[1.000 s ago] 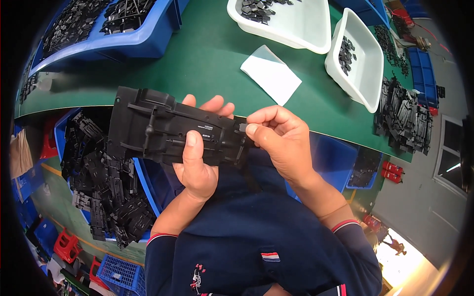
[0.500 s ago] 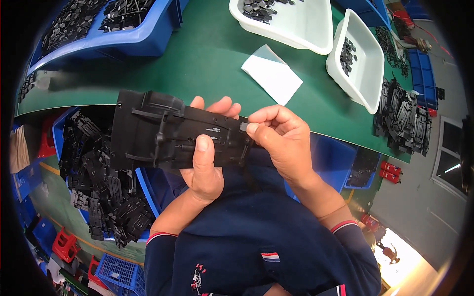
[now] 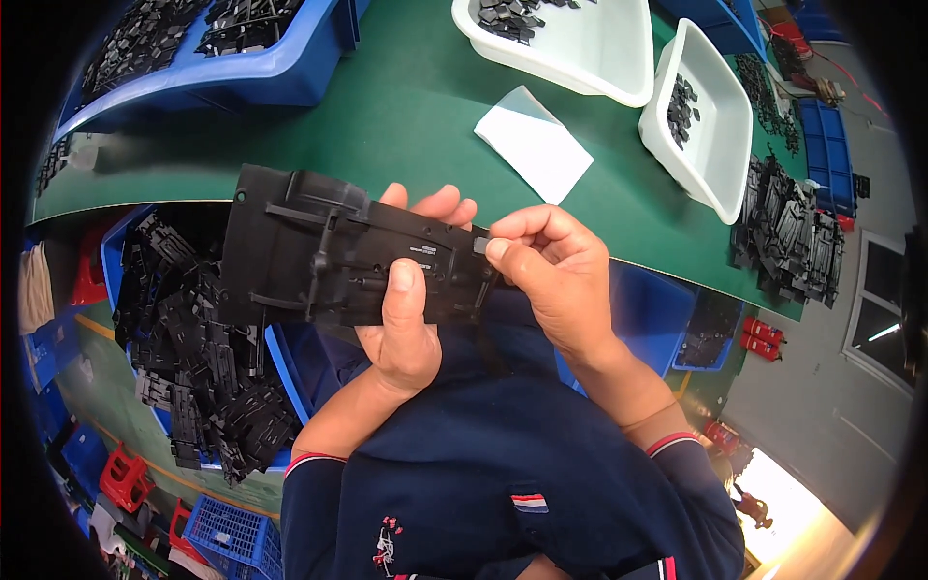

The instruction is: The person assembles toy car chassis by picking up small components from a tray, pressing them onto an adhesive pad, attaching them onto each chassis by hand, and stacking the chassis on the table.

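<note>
At the near left, a red stool (image 3: 126,478) stands on the floor. Farther off on that side, a blue bin (image 3: 261,82) filled with small black parts sits on the green table (image 3: 406,106). Below the table's near edge, a second blue bin (image 3: 295,372) is heaped with black molded parts (image 3: 208,358). Next comes the black panel (image 3: 353,246), which you have raised before you by the table's near edge, its length running left to right. Your left hand (image 3: 401,343) grasps it, thumb across the upward face and fingers showing past the far edge. At the panel's right end lies a small grey piece (image 3: 479,246), pinched by the thumb and forefinger of your right hand (image 3: 561,266) (you can't tell from here whether it is seated in the panel). Beyond your hands, a white sheet (image 3: 536,145) lies on the table. Farther still is a large white tub (image 3: 590,48) with black pieces at its left; to its right, a narrower white tub (image 3: 720,106) holds a few more. At the far right, a stack of black parts (image 3: 788,227) rests along the table's edge.
</note>
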### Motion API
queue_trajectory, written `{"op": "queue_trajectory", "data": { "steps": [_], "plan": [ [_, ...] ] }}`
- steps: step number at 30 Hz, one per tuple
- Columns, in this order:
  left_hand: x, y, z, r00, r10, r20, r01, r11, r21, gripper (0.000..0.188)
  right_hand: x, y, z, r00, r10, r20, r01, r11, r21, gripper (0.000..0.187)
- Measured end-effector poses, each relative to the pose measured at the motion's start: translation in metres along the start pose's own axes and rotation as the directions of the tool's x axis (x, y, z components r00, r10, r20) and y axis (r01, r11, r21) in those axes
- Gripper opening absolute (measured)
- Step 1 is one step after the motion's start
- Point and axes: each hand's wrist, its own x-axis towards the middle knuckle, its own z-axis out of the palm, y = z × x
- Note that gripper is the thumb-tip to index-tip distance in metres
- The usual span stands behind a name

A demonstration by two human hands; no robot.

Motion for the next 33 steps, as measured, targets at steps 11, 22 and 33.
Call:
{"op": "queue_trajectory", "data": {
  "steps": [11,22,33],
  "plan": [
    [0.0,-0.002,0.0,1.0,-0.016,-0.012,0.015,0.998,-0.058,0.053,-0.001,0.003,-0.001,0.999,-0.045,-0.009,0.046,0.999,0.017,0.008],
    [-0.001,-0.002,0.001,1.0,0.003,0.018,-0.002,0.999,-0.037,0.052,-0.002,0.003,-0.002,0.999,-0.038,-0.027,0.038,0.999,-0.015,0.008],
    [0.016,0.027,-0.006,0.888,-0.458,-0.037,0.445,0.877,-0.182,0.053,-0.002,-0.009,-0.022,0.969,-0.201,0.145,0.224,0.961,-0.165,0.01]
  ]
}}
